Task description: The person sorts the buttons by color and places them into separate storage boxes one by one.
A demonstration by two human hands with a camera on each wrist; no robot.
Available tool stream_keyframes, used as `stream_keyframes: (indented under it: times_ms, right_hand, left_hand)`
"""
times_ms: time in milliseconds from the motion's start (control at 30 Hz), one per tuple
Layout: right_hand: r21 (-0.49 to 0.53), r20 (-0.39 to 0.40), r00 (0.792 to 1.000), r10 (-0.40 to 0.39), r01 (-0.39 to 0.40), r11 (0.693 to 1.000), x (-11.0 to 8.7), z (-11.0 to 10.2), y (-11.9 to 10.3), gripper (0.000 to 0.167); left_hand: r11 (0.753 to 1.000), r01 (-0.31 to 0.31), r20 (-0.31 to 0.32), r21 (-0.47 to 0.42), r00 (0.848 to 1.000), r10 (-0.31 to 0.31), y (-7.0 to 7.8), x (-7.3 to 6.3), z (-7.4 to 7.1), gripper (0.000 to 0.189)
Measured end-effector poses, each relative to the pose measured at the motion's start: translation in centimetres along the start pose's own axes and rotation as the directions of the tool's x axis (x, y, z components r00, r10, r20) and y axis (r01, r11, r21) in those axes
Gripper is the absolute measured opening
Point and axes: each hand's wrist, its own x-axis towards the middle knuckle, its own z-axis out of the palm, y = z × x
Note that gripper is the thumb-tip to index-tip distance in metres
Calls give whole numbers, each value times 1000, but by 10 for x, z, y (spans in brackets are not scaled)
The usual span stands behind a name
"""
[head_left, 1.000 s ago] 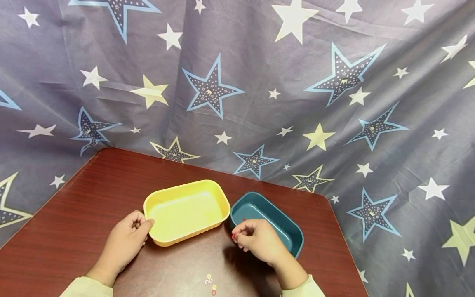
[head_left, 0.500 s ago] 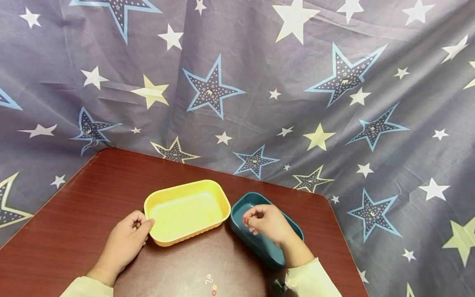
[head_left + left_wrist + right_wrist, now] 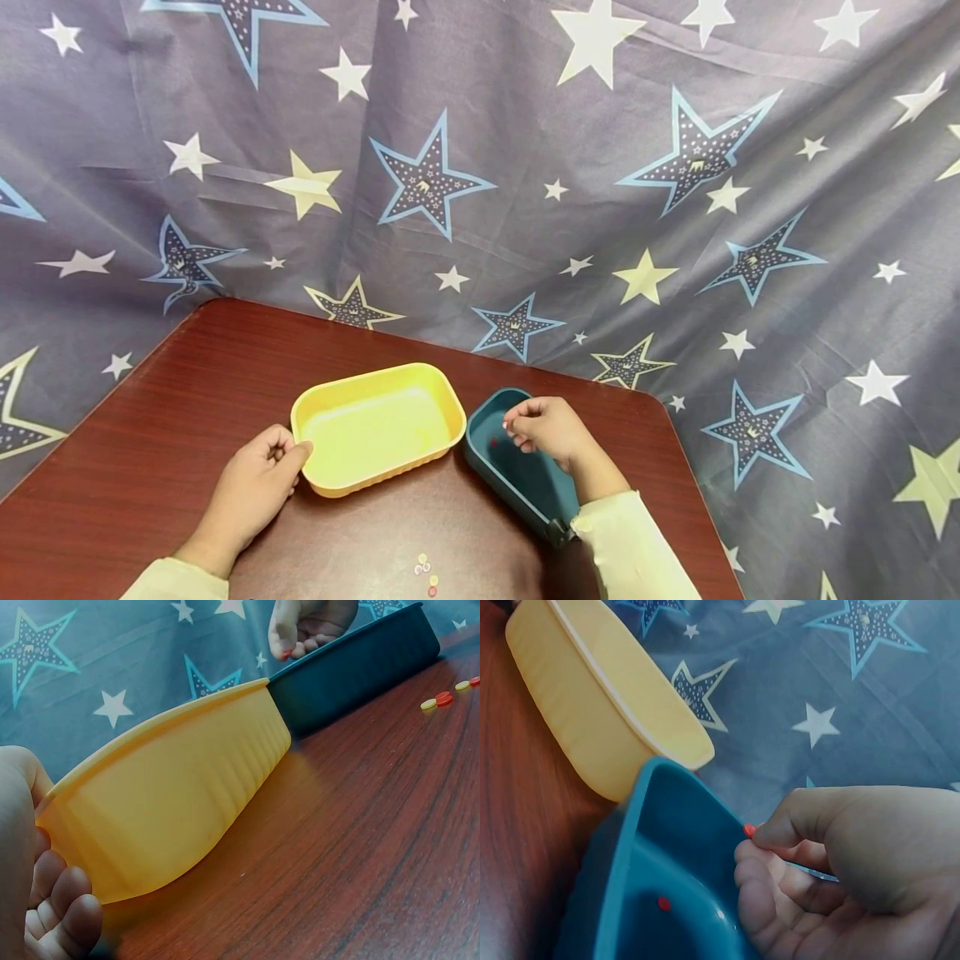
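My left hand (image 3: 251,487) pinches the near left end of the yellow tray's rim, thumb on top, fingers curled outside the wall. The yellow tray (image 3: 450,444) touches a dark teal tray (image 3: 510,492) on its right. Over the teal tray, my right hand (image 3: 551,429) holds a small red button-like disc (image 3: 749,831) between thumb and forefinger. A second red disc (image 3: 664,904) lies on the teal tray's floor. Part of that tray is hidden behind my right hand and sleeve in the head view.
Several small yellow, red and pale discs (image 3: 422,565) lie on the brown wooden table (image 3: 330,558) near its front. A grey curtain (image 3: 525,167) printed with stars hangs behind the table and along its sides.
My right hand has moved from the teal tray's left edge to above its inside, then slightly up and right, still pinching a red disc. The left hand has stayed on the yellow rim.
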Motion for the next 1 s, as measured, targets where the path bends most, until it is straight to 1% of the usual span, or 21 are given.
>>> stream_keyframes:
  times_ms: [267, 433, 533, 700, 800, 900, 1000]
  right_hand:
    - [13, -9, 999, 33, -33, 999, 13, 1, 11, 17]
    - [28, -18, 999, 46, -46, 999, 13, 1, 16, 18]
    - [32, -24, 999, 43, -42, 999, 11, 0, 13, 19]
    - [24, -24, 999, 22, -21, 999, 1, -3, 3, 19]
    - [-4, -12, 1000, -5, 5, 1000, -7, -6, -5, 20]
    - [-48, 9, 999, -42, 42, 998, -19, -7, -15, 21]
    - [-100, 47, 995, -89, 94, 991, -36, -3, -26, 20]
  left_hand:
    - [1000, 0, -2, 5, 1000, 0, 1, -1, 0, 37]
    - [1000, -6, -2, -11, 1000, 6, 1, -1, 0, 37]
    - [1000, -8, -4, -11, 1000, 8, 1, -1, 0, 36]
    - [1000, -5, -3, 3, 1000, 5, 2, 0, 0, 36]
    - [1000, -1, 0, 4, 1000, 1, 2, 0, 0, 37]
    - [1000, 1, 3, 3, 1000, -1, 1, 0, 0, 37]
    - [1000, 5, 6, 3, 1000, -5, 1, 0, 0, 37]
